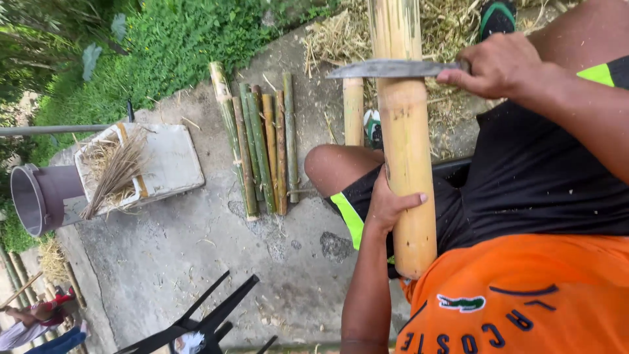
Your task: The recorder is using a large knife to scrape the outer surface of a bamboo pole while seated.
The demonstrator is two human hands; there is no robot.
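A thick yellow bamboo pole (406, 151) ran up the middle of the view, its near end resting against the person's lap and its far end passing out of the top edge. Everything else sat in relation to that pole.

The left hand (388, 204) gripped the pole low down, from its left side, fingers wrapped behind it and the thumb pressed across the front. The right hand (501, 65) was higher and to the right of the pole, fingers curled tight around the handle of a long knife (393, 68). The blade lay flat across the pole, its tip sticking out past the pole's left side.

Just behind the pole, on its left, a shorter pale bamboo piece (353, 111) stood partly hidden. Beside that piece a green and white shoe (373, 129) showed on the ground. Further left of the pole, a bundle of split green and brown bamboo strips (259, 141) lay side by side on the concrete ground (196, 249). Well to the left of those sat a white tray (167, 164) holding dry fibres, with a grey plastic pipe (36, 196) next to it. Dry straw (452, 26) was heaped behind the pole's upper part. A black chair frame (203, 321) poked in at the bottom, left of the pole. Green plants (164, 46) covered the far left corner.
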